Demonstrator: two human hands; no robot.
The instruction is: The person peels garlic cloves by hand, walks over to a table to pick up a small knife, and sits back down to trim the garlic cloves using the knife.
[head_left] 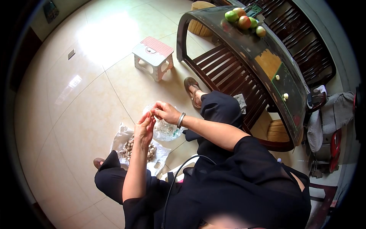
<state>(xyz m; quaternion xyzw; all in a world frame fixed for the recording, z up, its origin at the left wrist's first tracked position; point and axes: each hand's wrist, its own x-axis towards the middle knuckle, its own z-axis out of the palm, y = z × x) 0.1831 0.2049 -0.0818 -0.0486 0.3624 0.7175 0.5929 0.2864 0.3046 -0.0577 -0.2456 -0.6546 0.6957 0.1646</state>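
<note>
My left hand (143, 130) and my right hand (166, 112) meet in front of me, fingertips pinched together. Between them is a small brownish piece, too small to name. A silver bracelet (181, 120) circles my right wrist. Just below my left hand, a white plastic bag (117, 138) lies spread on the floor, holding many small, roundish brown-and-whitish pieces (129, 149); my left forearm covers part of them. Under my right wrist sits a clear plastic bag (170, 133) with small whitish bits in it.
A patterned folding stool (153, 50) stands ahead on the tiled floor. To the right is a dark glass-topped table (244, 49) bearing several green-red fruits (244, 22) and small whitish pieces (285, 96). A dark slatted bench (312, 42) stands beyond it. A black cable (176, 177) crosses my lap.
</note>
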